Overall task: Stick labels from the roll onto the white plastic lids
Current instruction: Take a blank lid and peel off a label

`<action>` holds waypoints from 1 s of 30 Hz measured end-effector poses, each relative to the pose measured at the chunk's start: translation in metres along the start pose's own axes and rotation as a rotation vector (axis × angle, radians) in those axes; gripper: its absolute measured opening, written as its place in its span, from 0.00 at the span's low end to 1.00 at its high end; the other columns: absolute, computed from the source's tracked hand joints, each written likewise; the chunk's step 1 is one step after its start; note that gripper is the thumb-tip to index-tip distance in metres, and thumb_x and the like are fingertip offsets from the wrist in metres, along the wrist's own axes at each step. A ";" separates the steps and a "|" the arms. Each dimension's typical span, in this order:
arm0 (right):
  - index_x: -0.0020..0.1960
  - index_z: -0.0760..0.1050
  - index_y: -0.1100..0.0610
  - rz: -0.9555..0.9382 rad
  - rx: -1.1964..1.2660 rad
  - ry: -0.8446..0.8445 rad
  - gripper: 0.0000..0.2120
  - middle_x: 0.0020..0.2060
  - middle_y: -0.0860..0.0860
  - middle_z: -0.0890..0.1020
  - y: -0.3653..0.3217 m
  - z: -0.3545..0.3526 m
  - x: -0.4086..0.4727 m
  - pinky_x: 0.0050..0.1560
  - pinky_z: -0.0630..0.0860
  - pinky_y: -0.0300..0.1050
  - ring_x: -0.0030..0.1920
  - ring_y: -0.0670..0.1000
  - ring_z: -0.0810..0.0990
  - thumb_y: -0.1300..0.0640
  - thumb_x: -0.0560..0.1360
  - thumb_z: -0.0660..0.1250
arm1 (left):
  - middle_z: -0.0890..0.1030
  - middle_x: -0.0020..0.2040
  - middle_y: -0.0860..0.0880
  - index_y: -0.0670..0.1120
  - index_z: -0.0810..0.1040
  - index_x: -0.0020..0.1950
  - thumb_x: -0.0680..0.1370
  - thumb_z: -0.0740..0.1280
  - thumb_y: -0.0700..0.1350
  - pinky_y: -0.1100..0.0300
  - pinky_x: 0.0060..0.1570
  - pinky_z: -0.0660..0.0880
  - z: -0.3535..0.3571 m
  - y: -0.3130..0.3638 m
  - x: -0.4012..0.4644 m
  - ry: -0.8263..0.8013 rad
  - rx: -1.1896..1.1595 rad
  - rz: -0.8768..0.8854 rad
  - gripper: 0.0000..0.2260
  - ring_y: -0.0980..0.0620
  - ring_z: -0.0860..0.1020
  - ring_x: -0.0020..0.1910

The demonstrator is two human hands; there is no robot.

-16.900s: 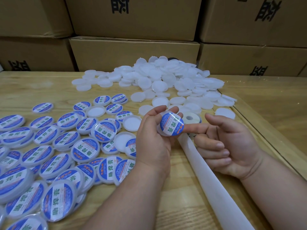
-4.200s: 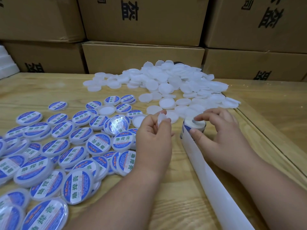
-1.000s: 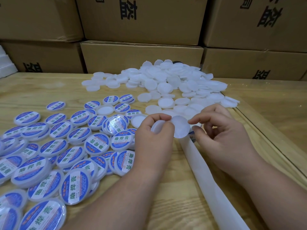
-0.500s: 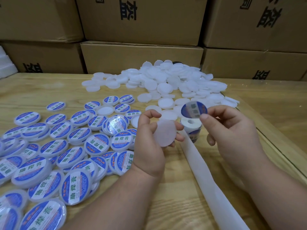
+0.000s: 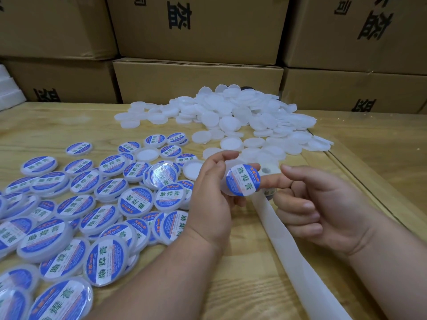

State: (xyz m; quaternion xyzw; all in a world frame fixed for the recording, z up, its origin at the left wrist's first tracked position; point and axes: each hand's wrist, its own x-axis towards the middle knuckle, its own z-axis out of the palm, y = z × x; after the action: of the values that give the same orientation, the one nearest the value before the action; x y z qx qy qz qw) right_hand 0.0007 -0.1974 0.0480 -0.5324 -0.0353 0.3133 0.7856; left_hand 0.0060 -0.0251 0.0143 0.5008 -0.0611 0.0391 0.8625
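Observation:
My left hand (image 5: pixel 211 199) grips a white plastic lid (image 5: pixel 241 181) above the table, a blue-and-white label now covering its face. My right hand (image 5: pixel 318 204) is to its right, with its index finger stretched out and touching the lid's right edge; the other fingers are curled and hold nothing. The label roll (image 5: pixel 269 173) stands on the table just behind the lid, mostly hidden. Its spent white backing strip (image 5: pixel 298 257) trails toward me between my forearms.
A heap of unlabelled white lids (image 5: pixel 233 116) lies at the back centre. Several labelled lids (image 5: pixel 92 209) are spread over the left of the wooden table (image 5: pixel 242 285). Cardboard boxes (image 5: pixel 196 82) are stacked along the far edge. A raised table edge (image 5: pixel 360 176) runs at the right.
Half a second ago my right hand pinched a peeled label above the roll and the lid was bare. Now the label is on the lid and my right index finger touches it.

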 end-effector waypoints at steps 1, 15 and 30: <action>0.53 0.85 0.60 0.004 0.008 -0.006 0.28 0.21 0.47 0.63 0.000 0.000 0.000 0.18 0.60 0.32 0.19 0.44 0.59 0.45 0.59 0.82 | 0.86 0.50 0.39 0.49 0.74 0.58 0.75 0.55 0.53 0.57 0.31 0.67 -0.001 0.000 0.000 -0.010 0.010 0.002 0.16 0.44 0.83 0.44; 0.59 0.81 0.66 0.021 0.010 0.045 0.28 0.20 0.47 0.61 -0.002 0.000 0.000 0.19 0.59 0.32 0.19 0.44 0.58 0.46 0.68 0.70 | 0.87 0.49 0.42 0.52 0.78 0.50 0.74 0.59 0.48 0.58 0.31 0.66 -0.001 0.000 -0.001 -0.031 0.095 0.004 0.11 0.46 0.82 0.39; 0.60 0.82 0.65 0.015 0.036 -0.044 0.30 0.19 0.48 0.64 -0.002 -0.002 -0.003 0.19 0.61 0.32 0.19 0.44 0.58 0.45 0.66 0.76 | 0.87 0.48 0.53 0.55 0.75 0.57 0.85 0.62 0.45 0.71 0.33 0.73 0.002 -0.005 -0.003 0.037 0.274 0.062 0.05 0.57 0.85 0.38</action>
State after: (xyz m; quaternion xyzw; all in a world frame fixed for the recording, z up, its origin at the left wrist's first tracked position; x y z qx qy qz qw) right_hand 0.0004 -0.2005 0.0501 -0.5115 -0.0431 0.3313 0.7917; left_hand 0.0031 -0.0296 0.0103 0.6109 -0.0546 0.0832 0.7854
